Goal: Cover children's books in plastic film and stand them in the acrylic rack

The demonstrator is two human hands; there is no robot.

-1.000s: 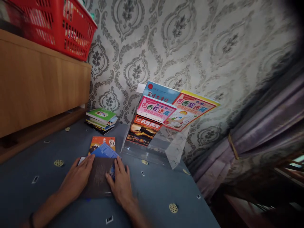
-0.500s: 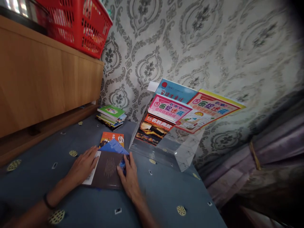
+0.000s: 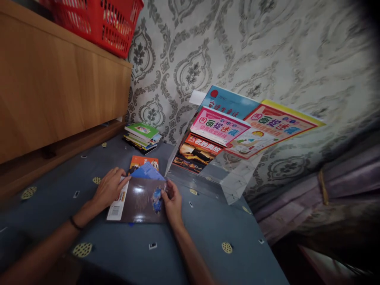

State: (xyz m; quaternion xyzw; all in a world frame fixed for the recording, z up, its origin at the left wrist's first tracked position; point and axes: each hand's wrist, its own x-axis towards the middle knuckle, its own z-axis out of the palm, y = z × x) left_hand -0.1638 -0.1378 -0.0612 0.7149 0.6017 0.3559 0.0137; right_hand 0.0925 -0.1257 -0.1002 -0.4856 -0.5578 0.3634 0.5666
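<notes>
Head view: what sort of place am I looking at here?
Probably a room in a home: there's patterned wallpaper, a tied-back curtain and a clear rack of books.

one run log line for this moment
left hand: touching dark book, left edge | right hand: holding its right side, thumb on top | beneath: blue book, over orange book | right: clear rack

Three loose books (image 3: 138,202); four racked titles (image 3: 219,126); one book stack (image 3: 143,136); one rack (image 3: 237,183); one basket (image 3: 95,21).
</notes>
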